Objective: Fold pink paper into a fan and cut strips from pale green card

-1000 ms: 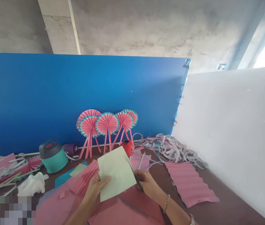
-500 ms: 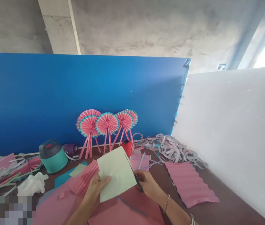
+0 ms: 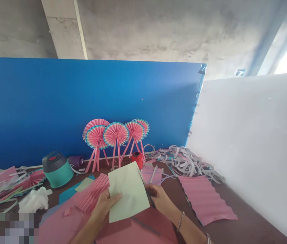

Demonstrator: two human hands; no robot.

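Note:
A pale green sheet of paper [image 3: 128, 193] is pinched by my left hand [image 3: 105, 203], with the thumb on its face near the left edge. My right hand [image 3: 160, 200] is closed around dark-handled scissors [image 3: 150, 198] at the sheet's right edge. Their blades are mostly hidden along that edge. Below the sheet lie red-pink papers [image 3: 138, 232]. Just left of my left hand is a pleated pink paper [image 3: 95, 191].
Several pink paper fans [image 3: 116, 134] stand against the blue panel [image 3: 44, 108]. Near them are a red thread spool [image 3: 137, 159] and a teal container [image 3: 58, 173]. Curled paper strips [image 3: 184, 159] pile up at right, behind a wavy pink sheet [image 3: 206, 200].
The green sheet has shifted slightly right and down, together with my left hand. My right hand and the scissors stay nearly in place at its edge.

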